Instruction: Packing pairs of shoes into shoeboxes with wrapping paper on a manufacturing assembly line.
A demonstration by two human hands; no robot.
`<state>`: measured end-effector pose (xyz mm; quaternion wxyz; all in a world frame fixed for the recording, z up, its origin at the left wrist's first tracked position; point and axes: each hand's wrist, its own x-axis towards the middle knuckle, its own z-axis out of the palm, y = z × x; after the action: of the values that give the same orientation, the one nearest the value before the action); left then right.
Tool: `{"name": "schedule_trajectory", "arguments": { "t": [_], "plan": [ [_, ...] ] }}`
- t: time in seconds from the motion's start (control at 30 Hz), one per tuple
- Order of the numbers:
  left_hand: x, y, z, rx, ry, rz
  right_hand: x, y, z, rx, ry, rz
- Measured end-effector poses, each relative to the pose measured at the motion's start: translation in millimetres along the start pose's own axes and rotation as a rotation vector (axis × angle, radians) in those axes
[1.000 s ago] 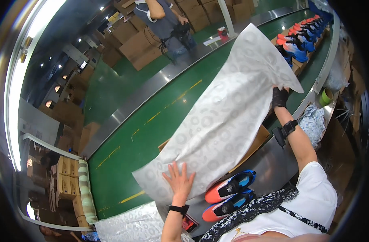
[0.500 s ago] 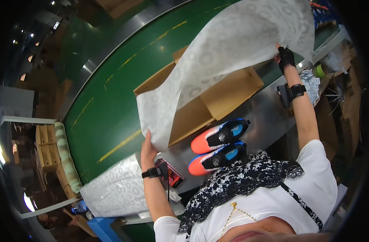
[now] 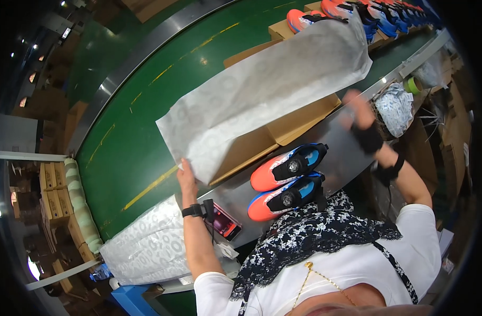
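Observation:
A sheet of pale patterned tissue paper (image 3: 272,87) lies across an open brown cardboard shoebox (image 3: 299,122), hiding much of it. My left hand (image 3: 187,179) pinches the paper's near left corner. To the right of the box, my right hand (image 3: 361,118), in a black fingerless glove, is apart from the paper. Motion smears its fingers. Between the box and my apron sits a pair of orange, black and blue shoes (image 3: 283,171), side by side with toes to the left.
A stack of patterned tissue paper (image 3: 146,245) lies at the left, with a phone-like device (image 3: 225,221) beside it. Several matching shoes (image 3: 378,16) line the far right of the green conveyor belt (image 3: 130,142). Crumpled paper (image 3: 394,108) fills a bin at the right.
My right hand has let go of the paper and moved down toward me. The paper's right part has dropped over the box, uncovering the row of shoes behind. My left hand still grips its corner.

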<state>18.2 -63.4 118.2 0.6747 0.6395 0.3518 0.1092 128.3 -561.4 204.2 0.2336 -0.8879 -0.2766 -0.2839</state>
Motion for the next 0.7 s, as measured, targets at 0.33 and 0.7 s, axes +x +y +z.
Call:
{"name": "schedule_trajectory", "arguments": {
  "t": [0.33, 0.7],
  "plan": [
    [20.7, -4.8, 9.9, 0.537, 0.126, 0.178, -45.4, -143.1, 11.1, 0.183, -0.756, -0.589],
    [16.8, 51.9, -43.5, 0.919, 0.362, 0.456, 91.4, -168.2, 49.7, 0.926, -0.754, 0.624]
  ]
}}
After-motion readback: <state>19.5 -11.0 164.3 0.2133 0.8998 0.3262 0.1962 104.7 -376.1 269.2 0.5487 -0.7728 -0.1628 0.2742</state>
